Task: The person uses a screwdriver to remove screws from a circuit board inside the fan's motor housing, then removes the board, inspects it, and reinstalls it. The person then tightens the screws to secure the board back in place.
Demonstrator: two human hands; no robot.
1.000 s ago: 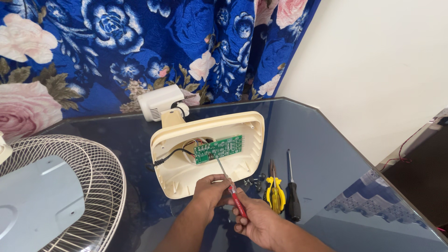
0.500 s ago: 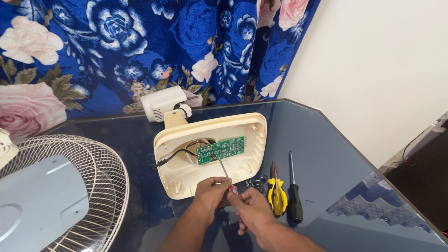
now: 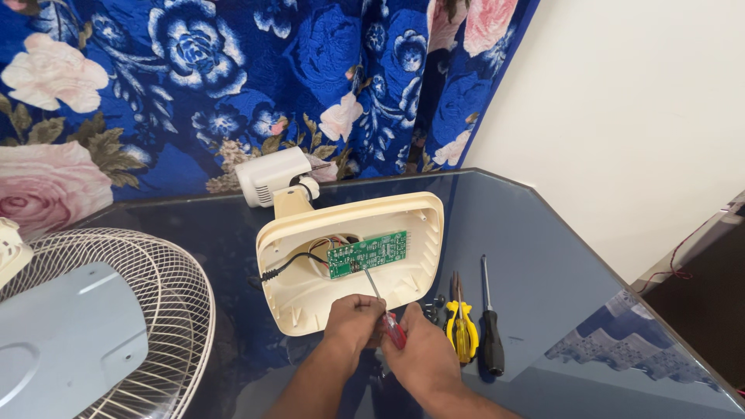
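Right now I see my left hand (image 3: 353, 320) and right hand (image 3: 419, 353) both clenched around one red-handled screwdriver (image 3: 382, 306), its tip on the single green circuit board (image 3: 367, 254) inside the cream housing (image 3: 349, 260). Just right of the housing lie two more tools: yellow-handled pliers (image 3: 462, 322) and a black screwdriver (image 3: 490, 326).

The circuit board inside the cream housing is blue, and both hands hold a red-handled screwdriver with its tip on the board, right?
Not quite: the circuit board is green, not blue, as the head view shows. The rest holds: it sits inside the cream housing, and the left hand and right hand hold the red-handled screwdriver, its tip on the board.
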